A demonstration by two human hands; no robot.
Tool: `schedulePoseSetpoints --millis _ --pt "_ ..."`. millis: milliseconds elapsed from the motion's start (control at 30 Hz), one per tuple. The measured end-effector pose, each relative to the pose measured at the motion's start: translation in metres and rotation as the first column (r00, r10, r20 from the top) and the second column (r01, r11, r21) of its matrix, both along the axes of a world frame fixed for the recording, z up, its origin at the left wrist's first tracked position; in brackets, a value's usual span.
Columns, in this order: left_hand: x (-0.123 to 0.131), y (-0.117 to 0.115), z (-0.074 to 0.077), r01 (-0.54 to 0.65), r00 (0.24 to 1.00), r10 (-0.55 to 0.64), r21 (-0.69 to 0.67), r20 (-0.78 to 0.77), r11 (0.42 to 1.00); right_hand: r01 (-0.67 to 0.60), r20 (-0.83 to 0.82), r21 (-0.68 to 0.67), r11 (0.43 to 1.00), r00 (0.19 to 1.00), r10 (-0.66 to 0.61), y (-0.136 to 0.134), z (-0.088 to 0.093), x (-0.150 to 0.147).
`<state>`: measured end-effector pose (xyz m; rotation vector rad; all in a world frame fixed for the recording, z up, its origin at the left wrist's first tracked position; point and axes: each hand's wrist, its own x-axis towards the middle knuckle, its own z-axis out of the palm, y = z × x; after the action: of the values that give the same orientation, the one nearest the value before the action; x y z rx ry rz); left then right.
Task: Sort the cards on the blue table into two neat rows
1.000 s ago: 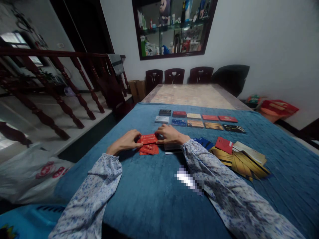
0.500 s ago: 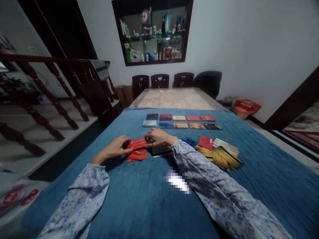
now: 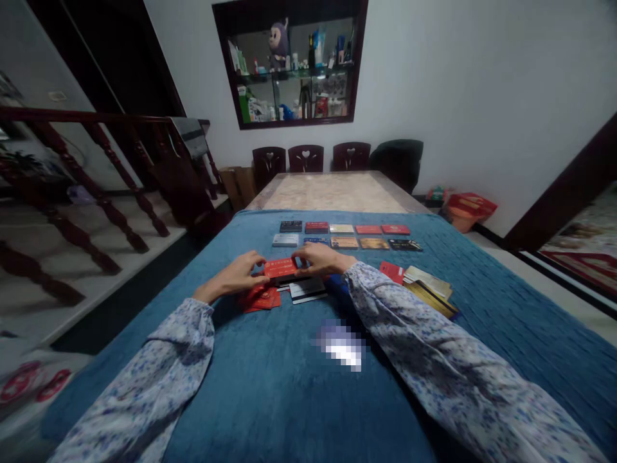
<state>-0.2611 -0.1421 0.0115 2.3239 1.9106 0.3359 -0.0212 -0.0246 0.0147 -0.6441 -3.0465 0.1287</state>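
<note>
Between both hands is a small stack of red cards [image 3: 280, 269], held by its two short ends above the cloth. My left hand [image 3: 240, 278] grips the left end with thumb and fingers. On the right end, my right hand [image 3: 319, 258] has its thumb and fingertips closed. Loose red cards [image 3: 260, 299] lie fanned below my left hand. A white card with a black stripe [image 3: 307, 292] lies just under the held stack. Blue cards [image 3: 340, 288] are partly hidden by my right sleeve.
Two rows of card stacks, including a black stack [image 3: 405, 245] and a pale stack [image 3: 285, 240], lie farther back on the blue cloth [image 3: 270, 379]. Gold cards [image 3: 432, 298] and a red card [image 3: 391, 272] lie right of my forearm. Beyond is bare tabletop [image 3: 328, 191].
Both hands have carried the red stack to the right and slightly away from me, off the loose red cards. My right forearm now covers more of the gold cards.
</note>
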Motion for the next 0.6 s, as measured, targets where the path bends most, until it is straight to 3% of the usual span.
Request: schedulePoseSetpoints --millis 600 --pt "0.061 0.073 0.007 0.149 0.983 -0.149 -0.013 -0.105 0.989 0.105 -0.009 0.026 0.994 0.994 -0.105 0.036 0.008 0.07"
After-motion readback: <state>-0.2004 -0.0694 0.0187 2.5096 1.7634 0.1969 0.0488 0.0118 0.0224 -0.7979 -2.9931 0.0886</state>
